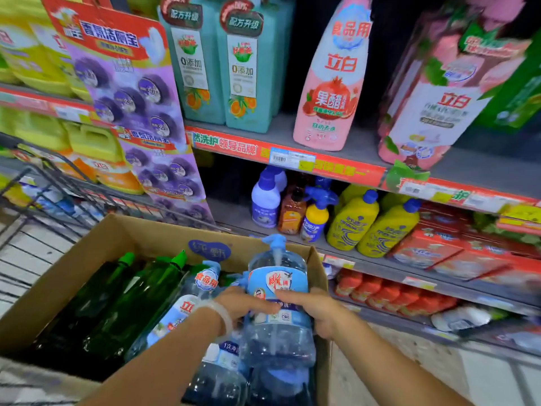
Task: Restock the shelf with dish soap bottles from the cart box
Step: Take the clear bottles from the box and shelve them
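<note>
1. Both hands grip a clear blue pump bottle [278, 291] upright in the cardboard box [96, 244]: left hand [243, 303] on its label, right hand [319, 312] around its side.
2. Green bottles [128, 294] lie beside it in the box.
3. Beyond, a shelf [281, 133] carries teal bottles [231, 68] and a pink bottle [330, 83].

Tall pink pomegranate-printed bottle [330, 83] showing "立白", "果醋"; teal square bottles [222, 68] reading "0添加"; red shelf-edge strip [234, 146] displaying "领导品牌".

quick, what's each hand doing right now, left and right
Left hand: grips the clear blue pump bottle from its left side.
Right hand: grips the same bottle from its right side.
</note>
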A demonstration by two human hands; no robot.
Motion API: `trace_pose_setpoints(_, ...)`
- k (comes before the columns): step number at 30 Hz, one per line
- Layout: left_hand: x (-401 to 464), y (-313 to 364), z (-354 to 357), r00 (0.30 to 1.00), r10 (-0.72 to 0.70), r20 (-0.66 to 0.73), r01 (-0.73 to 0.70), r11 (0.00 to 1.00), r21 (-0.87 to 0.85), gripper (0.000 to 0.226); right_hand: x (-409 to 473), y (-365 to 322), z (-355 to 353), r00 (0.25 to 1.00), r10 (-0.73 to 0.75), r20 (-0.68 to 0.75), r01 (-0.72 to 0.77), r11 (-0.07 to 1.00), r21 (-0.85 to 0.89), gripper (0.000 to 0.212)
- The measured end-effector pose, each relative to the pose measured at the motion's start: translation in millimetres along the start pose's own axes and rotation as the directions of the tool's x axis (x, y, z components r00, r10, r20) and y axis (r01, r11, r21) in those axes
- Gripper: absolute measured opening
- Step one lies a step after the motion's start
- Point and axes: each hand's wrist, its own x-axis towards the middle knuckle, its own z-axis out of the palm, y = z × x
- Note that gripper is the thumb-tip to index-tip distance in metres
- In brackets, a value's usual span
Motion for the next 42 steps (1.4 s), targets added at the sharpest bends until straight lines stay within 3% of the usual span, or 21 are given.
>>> trace_pose_setpoints(5, -30, 30, 18, 0.994, 0.113, 0.010, -0.113, 0.993, 0.019, 0.019, -37, -10, -13, 0.972, -0.234, -0.013, 0.235, 0.969, 0.071, 0.042)
trace_pose_setpoints(7, -48, 48, 36, 0.982, 0.185, 0.033, -0.186, 0.982, 0.038, 0.026, -59, -14, -26, 0.958, -0.286, -0.018, 0.286, 0.952, 0.105, 0.043)
trace_pose_setpoints(12, -81, 79, 108, 0.916, 0.377, 0.138, -0.395, 0.908, 0.138, 0.055, -128, -11, -79, 0.903, -0.416, -0.105, 0.428, 0.888, 0.168, 0.067)
trace_pose_setpoints(15, -103, 87, 177, 0.872, 0.445, 0.204, -0.482, 0.852, 0.204, 0.064, -183, 7, -133, 0.853, -0.494, -0.168, 0.518, 0.840, 0.162, 0.036)
trace_pose_setpoints(19, -125, 80, 284, 0.823, 0.493, 0.282, -0.557, 0.798, 0.229, 0.059, -258, 44, -214, 0.785, -0.549, -0.289, 0.590, 0.804, 0.076, 0.038)
trace_pose_setpoints(23, -135, 67, 393, 0.771, 0.517, 0.372, -0.615, 0.756, 0.224, 0.086, -325, 88, -295, 0.701, -0.542, -0.463, 0.620, 0.784, 0.023, 0.059)
trace_pose_setpoints(29, -162, 61, 547, 0.639, 0.522, 0.565, -0.717, 0.671, 0.190, 0.079, -415, 146, -401, 0.558, -0.510, -0.655, 0.697, 0.716, 0.036, 0.084)
trace_pose_setpoints(34, -166, 73, 646, 0.538, 0.517, 0.666, -0.779, 0.607, 0.158, 0.070, -461, 166, -473, 0.438, -0.489, -0.754, 0.744, 0.668, -0.001, 0.085)
trace_pose_setpoints(42, -112, 131, 785, 0.439, 0.508, 0.741, -0.835, 0.536, 0.126, 0.077, -476, 146, -614, 0.336, -0.435, -0.835, 0.755, 0.654, -0.037, 0.065)
